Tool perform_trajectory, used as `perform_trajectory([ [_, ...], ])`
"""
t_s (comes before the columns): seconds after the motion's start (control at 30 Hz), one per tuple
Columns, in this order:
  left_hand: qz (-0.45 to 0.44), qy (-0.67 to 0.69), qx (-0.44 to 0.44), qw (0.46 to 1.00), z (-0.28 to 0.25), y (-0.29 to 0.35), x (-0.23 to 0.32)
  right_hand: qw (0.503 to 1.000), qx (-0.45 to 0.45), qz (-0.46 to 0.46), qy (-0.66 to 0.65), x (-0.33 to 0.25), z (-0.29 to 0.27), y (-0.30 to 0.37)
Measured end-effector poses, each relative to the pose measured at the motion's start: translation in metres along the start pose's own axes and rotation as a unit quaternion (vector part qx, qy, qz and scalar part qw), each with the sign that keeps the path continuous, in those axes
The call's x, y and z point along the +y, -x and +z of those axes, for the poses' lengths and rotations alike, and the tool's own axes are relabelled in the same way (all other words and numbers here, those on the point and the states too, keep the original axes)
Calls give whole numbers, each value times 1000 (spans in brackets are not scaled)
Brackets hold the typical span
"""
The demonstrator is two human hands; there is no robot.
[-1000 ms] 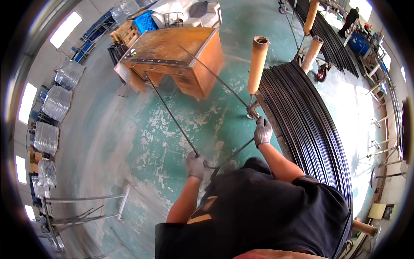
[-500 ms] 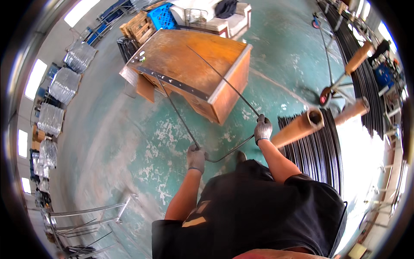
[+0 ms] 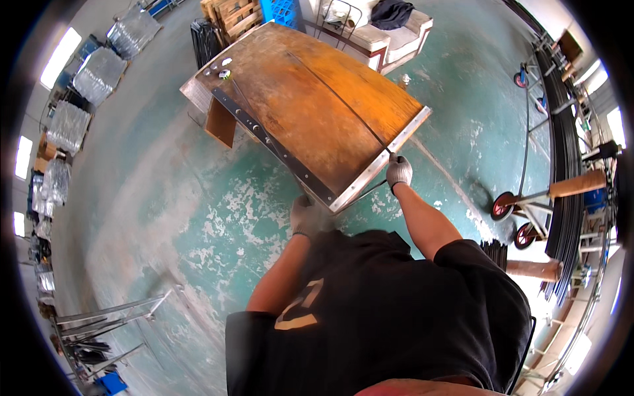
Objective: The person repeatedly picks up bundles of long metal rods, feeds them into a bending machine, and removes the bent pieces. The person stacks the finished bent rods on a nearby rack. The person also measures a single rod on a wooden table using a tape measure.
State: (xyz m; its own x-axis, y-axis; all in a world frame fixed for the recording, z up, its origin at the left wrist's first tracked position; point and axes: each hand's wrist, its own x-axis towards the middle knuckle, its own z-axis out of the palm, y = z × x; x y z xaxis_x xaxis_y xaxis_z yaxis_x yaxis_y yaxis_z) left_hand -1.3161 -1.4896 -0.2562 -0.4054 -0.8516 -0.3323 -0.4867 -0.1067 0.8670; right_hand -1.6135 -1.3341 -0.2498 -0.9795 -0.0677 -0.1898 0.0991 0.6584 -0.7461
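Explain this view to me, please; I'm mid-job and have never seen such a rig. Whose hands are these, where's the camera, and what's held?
There's no machine: a person's left hand and right hand do the work, both in greyish gloves. Every picture comes from one wide fisheye camera on that person's head, looking down, so straight edges bend; picture left is the person's left. The right hand grips a thin dark rod stretching over a worn wooden desk. The left, blurred near the desk's edge, doesn't show its grip clearly. A dark strip and a pale strip run along the desktop's edges; a small white-and-green item lies on top.
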Motion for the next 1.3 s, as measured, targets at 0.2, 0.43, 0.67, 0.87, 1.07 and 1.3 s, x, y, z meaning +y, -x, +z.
perform_trajectory([
  [0.2, 142, -223, 28, 964, 14, -7, 98, 977, -96, -132, 140, -22, 17, -83],
  [0.43, 182, -372, -68, 908, 88, -41, 103, 896, -167, -289, 293, -50, 27, -146],
  [0.67, 140, -401, -49, 904, 133, -37, 109, 893, -239, -305, 227, -60, 23, -191],
  [0.87, 113, -416, -36, 901, 150, -33, 115, 882, -274, -314, 218, -68, 17, -199],
  [1.07, 108, -421, -76, 897, 144, -35, 122, 860, -258, -323, 299, -62, 17, -206],
  [1.3, 174, -473, -54, 862, 137, -38, 124, 861, -297, -268, 312, -101, 9, -204],
])
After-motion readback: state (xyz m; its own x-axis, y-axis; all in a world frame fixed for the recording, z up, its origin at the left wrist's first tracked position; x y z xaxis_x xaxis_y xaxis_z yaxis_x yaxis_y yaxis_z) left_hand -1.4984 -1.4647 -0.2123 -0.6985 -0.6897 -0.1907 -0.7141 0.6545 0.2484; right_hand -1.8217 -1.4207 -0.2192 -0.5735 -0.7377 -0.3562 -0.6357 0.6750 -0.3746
